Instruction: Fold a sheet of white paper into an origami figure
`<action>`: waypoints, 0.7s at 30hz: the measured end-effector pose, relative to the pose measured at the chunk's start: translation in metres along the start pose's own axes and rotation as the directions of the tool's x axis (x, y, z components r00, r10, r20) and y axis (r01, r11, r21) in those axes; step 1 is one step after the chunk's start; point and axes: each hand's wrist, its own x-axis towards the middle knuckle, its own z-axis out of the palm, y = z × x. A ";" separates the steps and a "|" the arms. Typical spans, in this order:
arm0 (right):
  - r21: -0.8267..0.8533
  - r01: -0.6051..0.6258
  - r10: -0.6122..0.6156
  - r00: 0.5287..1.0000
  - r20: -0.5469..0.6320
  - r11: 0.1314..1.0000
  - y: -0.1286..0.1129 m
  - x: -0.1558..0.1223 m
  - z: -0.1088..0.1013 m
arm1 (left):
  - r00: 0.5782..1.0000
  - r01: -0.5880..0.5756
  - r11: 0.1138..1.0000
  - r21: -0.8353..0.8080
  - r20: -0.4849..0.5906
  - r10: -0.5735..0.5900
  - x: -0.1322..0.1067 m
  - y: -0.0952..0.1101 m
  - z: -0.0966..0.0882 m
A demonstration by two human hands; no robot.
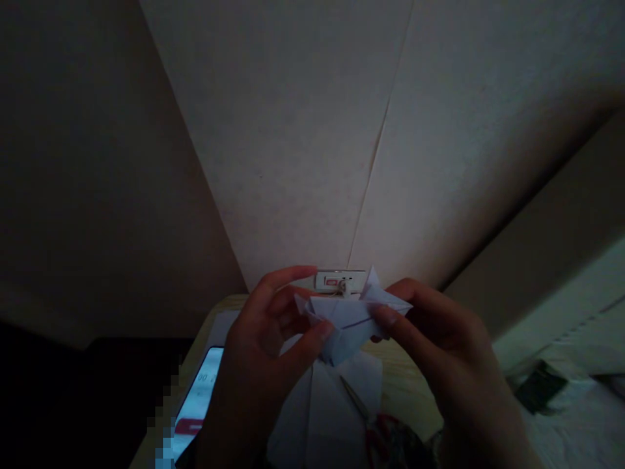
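Note:
A piece of folded white paper (pixel 349 326) with pointed corners is held up between my two hands, above a small table. My left hand (pixel 273 332) pinches its left side, thumb in front and index finger raised toward the wall. On the right, my right hand (pixel 439 345) grips the paper between thumb and fingers near a pointed flap. Below the folded piece lie white paper sheets (pixel 332 404). Scissors (pixel 368 423) with red handles rest on the sheets, their blades pointing up and left; my sleeve partly hides the handles.
A lit phone (pixel 198 404) lies at the table's left side, partly behind my left wrist. Behind the paper is a wall socket (pixel 336 280) with a plug in it. The wooden table (pixel 405 384) stands against the wall. Crumpled pale material (pixel 571 417) lies at the lower right.

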 end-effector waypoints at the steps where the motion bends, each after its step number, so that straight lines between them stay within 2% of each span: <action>1: 0.005 0.003 -0.004 1.000 0.017 1.000 0.000 0.000 0.000 | 1.000 0.006 1.000 -0.007 -0.008 -0.006 0.000 0.000 0.001; 6: 0.000 0.026 -0.026 1.000 -0.003 1.000 0.000 0.000 0.000 | 1.000 0.019 1.000 0.003 0.023 -0.019 0.001 0.001 0.001; 10: -0.019 -0.016 0.017 1.000 0.020 1.000 0.002 0.001 0.001 | 0.998 0.067 0.997 0.026 -0.015 -0.066 0.001 0.000 0.001; 15: -0.092 -0.059 0.055 0.997 -0.050 0.994 0.007 0.001 0.001 | 1.000 -0.009 0.999 0.050 -0.027 0.010 0.003 -0.007 -0.002; 21: -0.105 -0.062 0.064 0.998 0.017 0.993 0.006 0.004 0.002 | 0.998 0.043 0.993 0.105 0.045 -0.048 0.006 -0.009 -0.007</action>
